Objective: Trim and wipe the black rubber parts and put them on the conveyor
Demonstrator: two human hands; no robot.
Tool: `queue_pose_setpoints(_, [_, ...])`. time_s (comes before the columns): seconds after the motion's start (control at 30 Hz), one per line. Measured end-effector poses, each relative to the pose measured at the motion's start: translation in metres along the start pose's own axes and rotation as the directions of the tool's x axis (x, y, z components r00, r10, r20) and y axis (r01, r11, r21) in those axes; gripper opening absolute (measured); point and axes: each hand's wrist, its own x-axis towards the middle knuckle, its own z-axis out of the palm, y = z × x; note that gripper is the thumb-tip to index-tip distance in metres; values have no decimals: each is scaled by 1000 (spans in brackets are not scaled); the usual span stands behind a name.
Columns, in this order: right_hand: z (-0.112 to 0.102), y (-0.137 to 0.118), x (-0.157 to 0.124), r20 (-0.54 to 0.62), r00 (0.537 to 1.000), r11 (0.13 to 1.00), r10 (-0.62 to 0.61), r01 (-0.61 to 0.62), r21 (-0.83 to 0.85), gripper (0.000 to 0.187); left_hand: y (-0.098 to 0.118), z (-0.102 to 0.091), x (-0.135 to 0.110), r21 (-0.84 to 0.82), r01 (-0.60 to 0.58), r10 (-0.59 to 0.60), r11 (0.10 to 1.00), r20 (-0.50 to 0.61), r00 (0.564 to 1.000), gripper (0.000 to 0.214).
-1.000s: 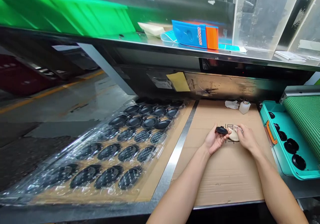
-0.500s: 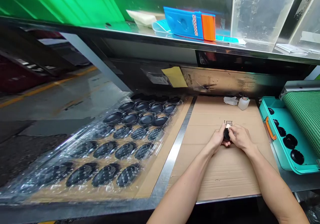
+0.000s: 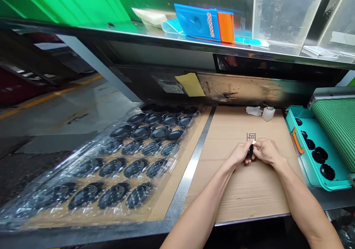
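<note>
Left fingers [image 3: 246,161] closed round black disc [image 3: 250,151], now on edge, no longer flat, over counter [image 3: 190,167] toward right edge. Right fingers [image 3: 257,151] bunched, pinching cloth [image 3: 254,142], now gathered at disc: both hands on one piece.

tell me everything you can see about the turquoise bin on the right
The turquoise bin is open-topped, roughly rectangular and looks like plastic. An orange handle sits on the wall facing the cardboard. It stands upright, right of that sheet, with round black pieces lying inside. The green belt hides part of its right side. The left hand and right hand don't touch it.
</note>
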Motion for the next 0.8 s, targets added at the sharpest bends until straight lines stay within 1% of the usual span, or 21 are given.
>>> queue_pose_setpoints(0.17, [7,3,0,-116,993,998,-15,22,58,26,-1,1,0,-60,-15,15,998,2,1000,63])
queue_pose_setpoints(0.3, [8,4,1,-45,998,993,-36,41,109,28,-1,0,0,-42,-7,6,999,-18,1000,67])
queue_pose_setpoints(0.47, [6,0,1,-94,996,996,1,7,90,26,-2,0,0,-121,-26,28,992,15,1000,65])
queue_pose_setpoints(0.53, [5,-1,1,-64,998,998,10,-5,70,26,-2,-1,0,-128,-9,9,992,2,1000,62])
queue_pose_setpoints(0.6, [5,-1,0,-52,998,998,44,-41,48,26,-1,-3,1,-205,27,-30,978,-11,1000,58])
queue_pose_setpoints(0.63, [5,1,-1,-69,995,997,69,-66,40,25,0,-5,1,-277,50,-55,960,-9,998,57])
queue_pose_setpoints(0.7, [5,6,-2,-130,983,992,129,-125,34,24,4,-11,3,-442,109,-117,890,10,993,56])
queue_pose_setpoints(0.8, [3,21,-2,-221,941,965,257,-261,11,28,9,-23,5,-611,214,-195,762,98,976,59])
